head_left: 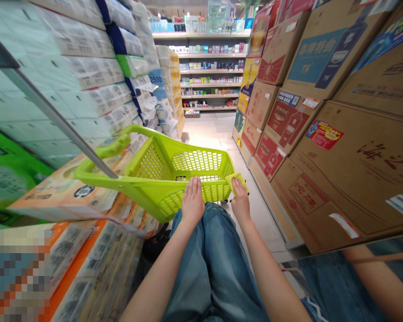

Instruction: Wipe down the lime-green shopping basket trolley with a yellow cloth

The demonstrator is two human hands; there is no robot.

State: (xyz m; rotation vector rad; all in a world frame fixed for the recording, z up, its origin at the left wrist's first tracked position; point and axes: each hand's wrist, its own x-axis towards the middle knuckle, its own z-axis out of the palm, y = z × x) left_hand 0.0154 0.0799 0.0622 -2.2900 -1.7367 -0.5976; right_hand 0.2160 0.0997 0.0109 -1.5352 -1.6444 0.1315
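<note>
Supermarket aisle (208, 129) here, toilet roll packs (87, 76) stacked on one side, cardboard cartons (322, 179) on the other. Left hand (193, 201) sits fairly open, fingers draped over the rim of a lime-green plastic shopping basket (151, 163), while right hand (241, 202) pinches a yellow cloth (236, 182) against that rim.

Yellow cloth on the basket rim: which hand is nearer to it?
Right. The right hand touches the yellow cloth at the rim of the lime-green plastic basket; the left hand rests on the rim farther left, apart from the cloth.
</note>
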